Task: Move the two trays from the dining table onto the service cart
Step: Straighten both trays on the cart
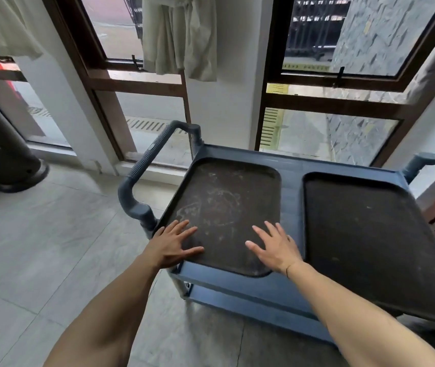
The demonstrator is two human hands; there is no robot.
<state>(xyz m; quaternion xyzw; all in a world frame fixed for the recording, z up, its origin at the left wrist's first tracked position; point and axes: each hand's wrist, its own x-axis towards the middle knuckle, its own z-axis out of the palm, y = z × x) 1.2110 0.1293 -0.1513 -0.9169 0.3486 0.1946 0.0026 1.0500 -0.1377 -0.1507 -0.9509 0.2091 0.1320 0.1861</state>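
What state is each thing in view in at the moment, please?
Left tray: flat on the cart top, smudged.
Right tray: flat on the cart, overhanging its near edge.
Left hand: open, on left tray.
Right hand: open, over left tray.
Cart: upright.

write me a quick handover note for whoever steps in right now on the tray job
Left hand: open, fingers spread flat on the near left corner of the left tray.
Right hand: open, flat on that same tray's near right part.
Right tray: lies beside it on the service cart top, untouched; its near right corner seems to overhang the cart edge.
Done: both trays are on the cart.
Left: lift the hands away; perhaps nudge the right tray further on.
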